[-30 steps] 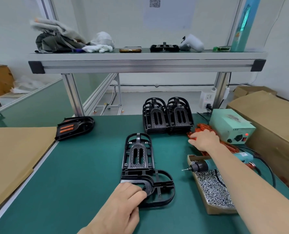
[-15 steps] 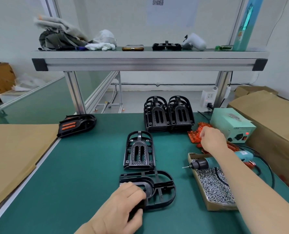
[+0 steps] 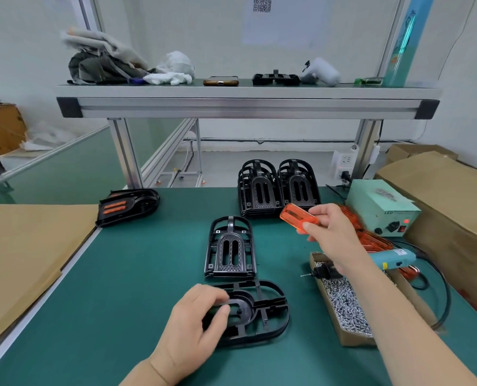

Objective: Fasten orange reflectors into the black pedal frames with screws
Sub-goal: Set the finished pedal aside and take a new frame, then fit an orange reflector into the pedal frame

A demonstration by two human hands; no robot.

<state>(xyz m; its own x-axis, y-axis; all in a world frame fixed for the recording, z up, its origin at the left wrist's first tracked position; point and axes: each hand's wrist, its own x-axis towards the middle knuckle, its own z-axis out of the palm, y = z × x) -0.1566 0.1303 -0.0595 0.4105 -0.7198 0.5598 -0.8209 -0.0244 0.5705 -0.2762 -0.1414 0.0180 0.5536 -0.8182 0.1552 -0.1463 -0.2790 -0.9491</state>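
Left hand [image 3: 195, 327] grips the black pedal frame [image 3: 259, 310] lying on the green tabletop [image 3: 137, 274] at six o'clock. Right hand [image 3: 332, 235] pinches an orange reflector [image 3: 298, 218] aloft, at two o'clock from it.

The left hand [image 3: 192, 327] covers part of the pedal frame [image 3: 263, 309]; the right hand's [image 3: 333, 236] reflector [image 3: 295, 217] is blurred.
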